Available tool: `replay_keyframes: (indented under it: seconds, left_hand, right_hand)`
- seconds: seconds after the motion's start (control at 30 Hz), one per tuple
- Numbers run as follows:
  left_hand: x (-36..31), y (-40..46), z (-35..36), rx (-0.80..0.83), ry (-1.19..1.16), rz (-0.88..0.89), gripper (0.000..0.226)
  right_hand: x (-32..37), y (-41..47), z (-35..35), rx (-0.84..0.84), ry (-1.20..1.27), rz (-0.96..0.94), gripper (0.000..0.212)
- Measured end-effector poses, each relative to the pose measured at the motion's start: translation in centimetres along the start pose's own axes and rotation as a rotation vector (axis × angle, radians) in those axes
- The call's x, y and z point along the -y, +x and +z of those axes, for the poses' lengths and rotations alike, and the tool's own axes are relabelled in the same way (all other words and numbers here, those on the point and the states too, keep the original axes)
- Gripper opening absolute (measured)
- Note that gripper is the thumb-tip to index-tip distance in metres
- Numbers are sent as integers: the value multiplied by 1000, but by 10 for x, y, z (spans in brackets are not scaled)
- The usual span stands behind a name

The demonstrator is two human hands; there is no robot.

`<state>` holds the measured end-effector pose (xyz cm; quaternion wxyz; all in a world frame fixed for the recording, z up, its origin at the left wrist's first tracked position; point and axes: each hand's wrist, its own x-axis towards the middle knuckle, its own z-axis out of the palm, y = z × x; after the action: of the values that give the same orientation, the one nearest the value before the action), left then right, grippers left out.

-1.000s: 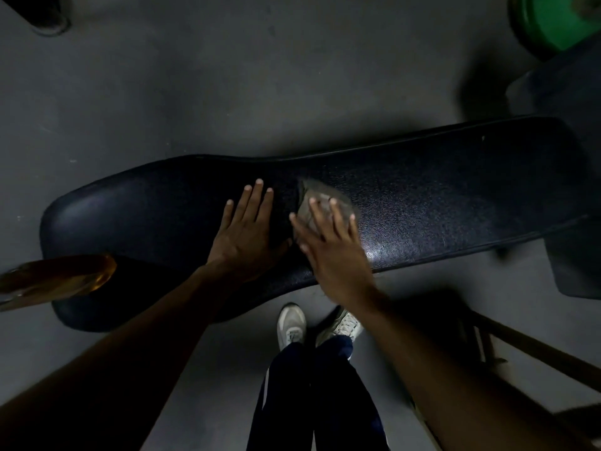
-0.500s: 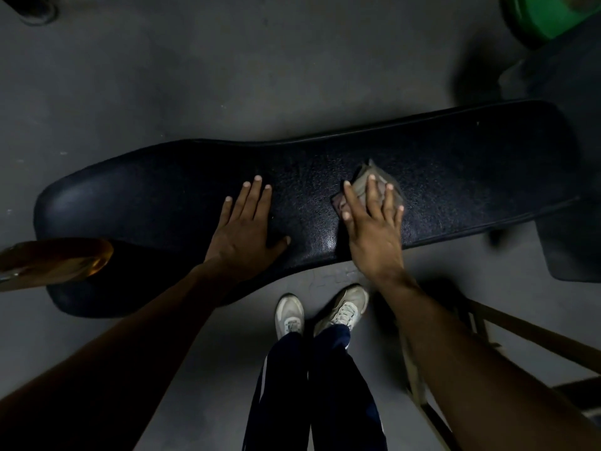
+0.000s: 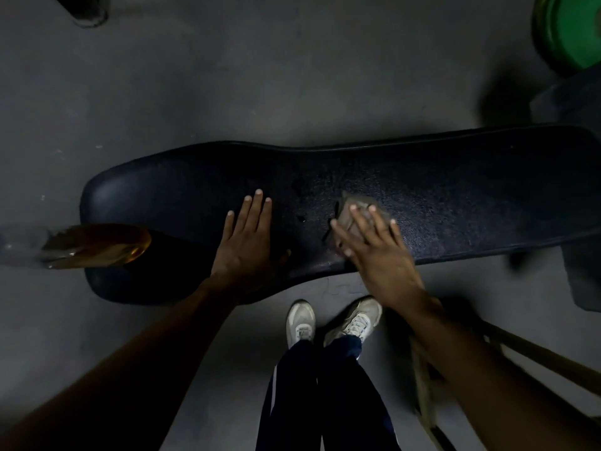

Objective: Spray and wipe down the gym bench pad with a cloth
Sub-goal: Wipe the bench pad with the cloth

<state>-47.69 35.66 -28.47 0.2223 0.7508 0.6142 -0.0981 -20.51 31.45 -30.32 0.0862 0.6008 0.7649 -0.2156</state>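
Observation:
A long black textured bench pad (image 3: 455, 196) runs across the view from left to right. My left hand (image 3: 247, 236) lies flat on its near middle, fingers apart, holding nothing. My right hand (image 3: 377, 249) presses a small grey cloth (image 3: 353, 205) onto the pad just right of the left hand; only the cloth's far edge shows past my fingertips. The pad looks wet and shiny around the cloth. A bottle with amber liquid (image 3: 94, 245) lies blurred at the pad's near left corner.
Grey floor surrounds the bench. A green weight plate (image 3: 572, 30) sits at the far right, a dark post base (image 3: 86, 11) at the far left. My white shoes (image 3: 328, 320) stand by the pad's near edge. A tan metal frame (image 3: 507, 346) lies at the near right.
My right hand slid the cloth right along the pad, then back left toward the left hand. The left hand stayed flat in place.

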Motion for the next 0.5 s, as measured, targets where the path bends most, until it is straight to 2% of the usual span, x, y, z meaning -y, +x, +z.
replay_keyframes:
  seconds: [0.17, 0.23, 0.37, 0.5]
  left_hand:
    - [8, -10, 11, -45, -4, -24, 98]
    - [9, -15, 14, -50, -26, -22, 98]
    - [10, -20, 13, -62, -23, -19, 98]
    - [10, -22, 10, -42, -26, -12, 97]
  right_hand:
    - [1, 73, -32, -83, 252, 232, 52]
    - [13, 103, -42, -71, 293, 248, 52]
    - [52, 131, -45, -23, 195, 65, 53]
    - [76, 100, -21, -26, 61, -106, 56]
